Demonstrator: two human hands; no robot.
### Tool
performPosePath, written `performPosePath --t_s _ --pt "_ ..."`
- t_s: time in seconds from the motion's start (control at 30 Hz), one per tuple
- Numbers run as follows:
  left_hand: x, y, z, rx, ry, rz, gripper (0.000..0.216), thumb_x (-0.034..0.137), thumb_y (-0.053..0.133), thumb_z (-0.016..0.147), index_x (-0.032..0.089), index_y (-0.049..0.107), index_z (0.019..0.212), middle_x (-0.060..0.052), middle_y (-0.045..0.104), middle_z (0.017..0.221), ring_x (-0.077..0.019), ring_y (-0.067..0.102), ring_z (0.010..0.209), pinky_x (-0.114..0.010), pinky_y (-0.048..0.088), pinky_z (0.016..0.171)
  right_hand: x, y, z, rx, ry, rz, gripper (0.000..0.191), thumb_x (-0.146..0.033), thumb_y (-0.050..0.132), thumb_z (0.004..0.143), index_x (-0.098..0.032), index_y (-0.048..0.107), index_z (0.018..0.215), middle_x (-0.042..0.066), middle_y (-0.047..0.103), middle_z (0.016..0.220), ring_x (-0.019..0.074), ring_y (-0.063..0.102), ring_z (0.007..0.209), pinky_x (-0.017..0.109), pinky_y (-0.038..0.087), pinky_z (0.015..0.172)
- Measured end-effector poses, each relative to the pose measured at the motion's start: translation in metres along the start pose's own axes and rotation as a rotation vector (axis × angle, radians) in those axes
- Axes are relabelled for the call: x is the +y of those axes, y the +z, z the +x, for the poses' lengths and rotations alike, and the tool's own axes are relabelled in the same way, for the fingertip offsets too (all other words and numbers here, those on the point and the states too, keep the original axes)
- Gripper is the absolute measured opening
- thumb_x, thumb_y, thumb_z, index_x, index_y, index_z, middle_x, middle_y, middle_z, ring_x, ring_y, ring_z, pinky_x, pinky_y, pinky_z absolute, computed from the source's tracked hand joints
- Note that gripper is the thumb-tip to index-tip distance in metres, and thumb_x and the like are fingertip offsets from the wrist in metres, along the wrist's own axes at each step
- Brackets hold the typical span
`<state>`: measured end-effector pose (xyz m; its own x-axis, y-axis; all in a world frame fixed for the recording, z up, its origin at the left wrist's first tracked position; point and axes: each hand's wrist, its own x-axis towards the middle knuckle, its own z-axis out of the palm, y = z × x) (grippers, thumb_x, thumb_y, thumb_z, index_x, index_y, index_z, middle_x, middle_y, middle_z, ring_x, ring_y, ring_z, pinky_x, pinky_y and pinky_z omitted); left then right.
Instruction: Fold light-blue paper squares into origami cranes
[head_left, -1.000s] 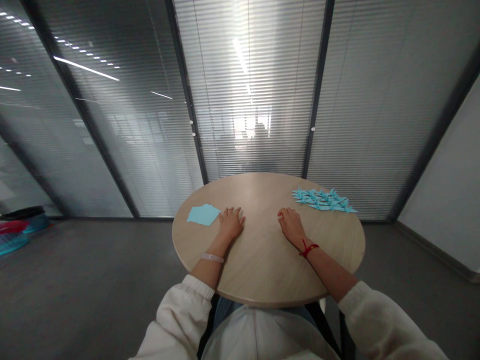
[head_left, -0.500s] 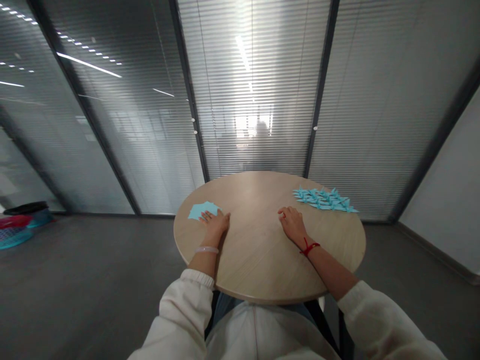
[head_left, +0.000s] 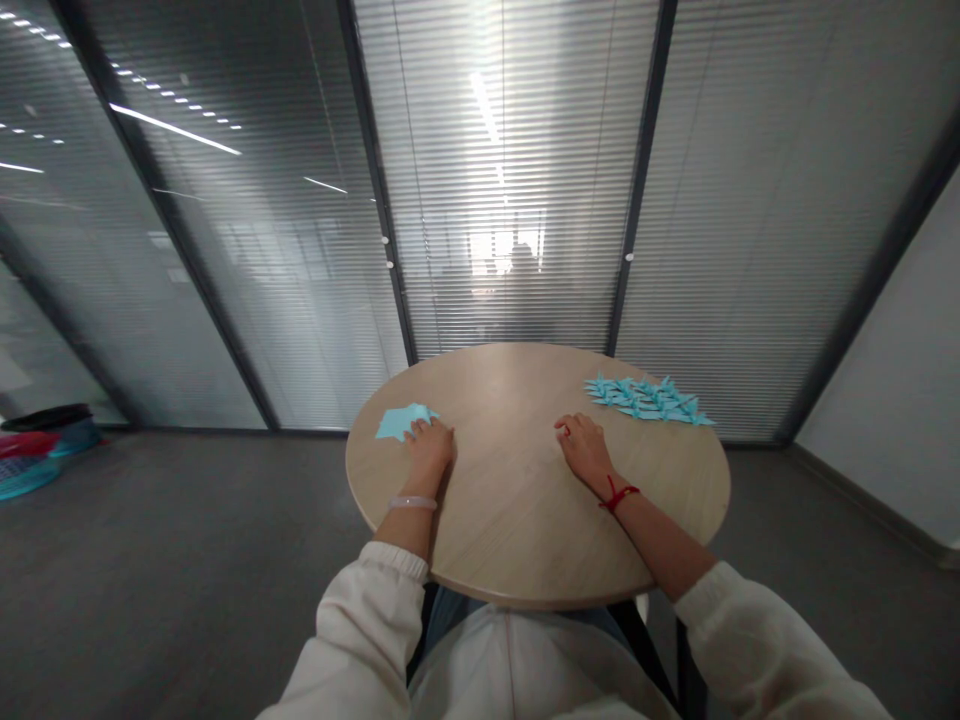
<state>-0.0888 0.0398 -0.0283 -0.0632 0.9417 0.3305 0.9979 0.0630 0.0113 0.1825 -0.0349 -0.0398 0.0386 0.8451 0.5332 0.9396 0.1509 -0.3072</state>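
Observation:
My left hand (head_left: 430, 447) lies on the left side of the round wooden table (head_left: 502, 520). Its bent fingers stay apart, and the tips rest on the near right part of the light blue paper (head_left: 395, 422). Part of that paper is hidden under the fingers; whether it is one sheet or a stack I cannot tell. On the right, my right hand (head_left: 585, 447) rests on the tabletop with its fingers curled in and nothing visible in them. Beyond it lies a group of several folded blue paper cranes (head_left: 649, 398).
A glass partition with blinds (head_left: 517, 180) stands just behind the table. On the floor at the far left are a blue and red basket (head_left: 28, 465) and a dark-rimmed bin (head_left: 71, 432). A white wall (head_left: 892, 380) rises at the right.
My left fingers have drawn in and bent more over the paper, with the hand shifting slightly left. My right hand stays in place.

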Motion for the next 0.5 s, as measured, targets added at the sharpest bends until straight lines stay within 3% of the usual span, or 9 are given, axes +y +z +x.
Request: performPosePath --t_s 0.1,0.27,0.5 --pt "-0.001 -0.005 0.0 0.017 0.036 -0.05 0.042 0.012 0.025 0.092 0.003 0.051 0.124 -0.026 0.054 0.121 -0.0304 0.051 0.117 -0.042 0.041 0.095 -0.001 -0.001 -0.001 0.009 -0.005 0.007 0.025 -0.016 0.039 0.088 -0.017 0.061 0.1 0.009 0.061 0.099 0.0202 0.053 0.096 0.03 0.032 0.083" --pt "-0.002 -0.011 0.005 0.038 0.008 -0.241 0.043 0.008 0.026 0.092 0.007 0.05 0.127 -0.021 0.058 0.116 -0.0252 0.057 0.107 -0.035 0.045 0.091 0.001 0.002 -0.001 0.033 -0.022 0.02 0.025 -0.014 0.041 0.086 -0.017 0.06 0.102 0.009 0.061 0.097 0.0204 0.053 0.093 0.03 0.033 0.082" --pt "0.004 -0.014 0.02 0.252 0.087 -0.965 0.049 0.006 0.04 0.085 0.019 0.049 0.132 -0.013 0.062 0.119 -0.0254 0.057 0.109 -0.038 0.04 0.097 0.005 0.009 0.004 0.145 -0.074 0.095 0.028 -0.011 0.044 0.082 -0.015 0.057 0.107 0.009 0.061 0.092 0.0224 0.054 0.088 0.034 0.037 0.081"
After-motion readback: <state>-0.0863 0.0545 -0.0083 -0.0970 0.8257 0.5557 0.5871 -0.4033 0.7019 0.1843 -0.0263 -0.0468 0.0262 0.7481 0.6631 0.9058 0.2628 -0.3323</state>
